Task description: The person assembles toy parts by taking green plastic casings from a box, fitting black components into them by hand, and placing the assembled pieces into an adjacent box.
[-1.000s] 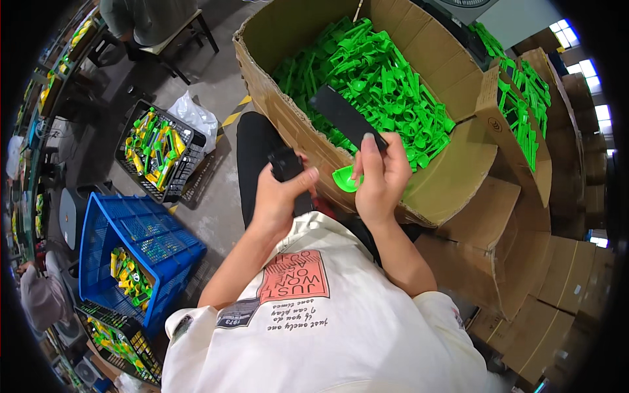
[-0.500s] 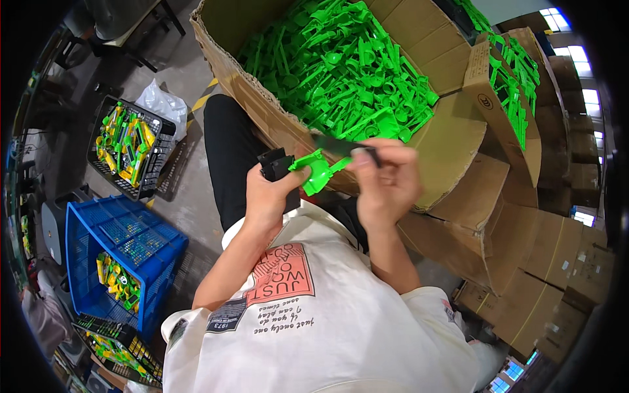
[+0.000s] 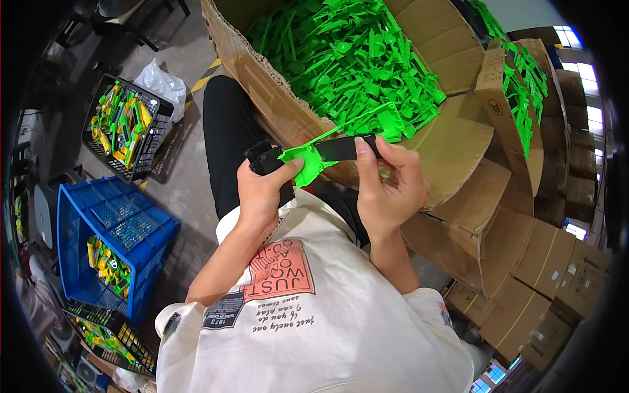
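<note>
Near the open carton's edge, my left hand (image 3: 261, 196) is closed on a green plastic piece (image 3: 304, 168), its thumb lying across the broad, scoop-like end. A thin green bar slants from there toward the upper right. Dark black pieces (image 3: 266, 159) sit in the same hand behind the thumb; their kind is unclear. My right hand (image 3: 391, 187) pinches a flat black strip (image 3: 341, 148) between thumb and fingers. The strip's left end meets the green piece, overlapping or touching it. Beyond both hands, a heap of green plastic parts (image 3: 354, 65) fills the carton.
The large cardboard carton (image 3: 275, 92) stands right before me, a flap folded out to the right. Another carton (image 3: 495, 98) holds more green parts. At left are a black basket (image 3: 134, 167) and a blue crate (image 3: 151, 226) with green and yellow items. Boxes (image 3: 524, 308) stack at lower right.
The black strip in my right hand has come down and now lies level against the green piece. My left hand has shifted slightly left, still holding the green piece.
</note>
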Demonstrator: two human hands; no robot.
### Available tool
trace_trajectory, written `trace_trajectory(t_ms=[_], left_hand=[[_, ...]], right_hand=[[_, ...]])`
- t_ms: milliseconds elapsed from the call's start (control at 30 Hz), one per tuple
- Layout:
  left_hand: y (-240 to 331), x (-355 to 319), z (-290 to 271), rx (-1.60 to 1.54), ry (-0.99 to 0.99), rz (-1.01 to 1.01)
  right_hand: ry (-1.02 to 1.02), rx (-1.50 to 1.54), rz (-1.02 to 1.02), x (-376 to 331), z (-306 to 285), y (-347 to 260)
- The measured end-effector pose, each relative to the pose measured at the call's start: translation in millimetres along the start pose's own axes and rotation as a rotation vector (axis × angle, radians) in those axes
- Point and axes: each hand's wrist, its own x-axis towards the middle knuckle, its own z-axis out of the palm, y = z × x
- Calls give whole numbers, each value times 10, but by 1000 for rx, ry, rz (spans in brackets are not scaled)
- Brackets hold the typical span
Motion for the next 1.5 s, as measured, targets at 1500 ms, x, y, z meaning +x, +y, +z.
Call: trace_trajectory(t_ms=[1500], left_hand=[[110,34,-24,149,-1,157]], right_hand=[[-1028,-500,262,1125,-429,385]])
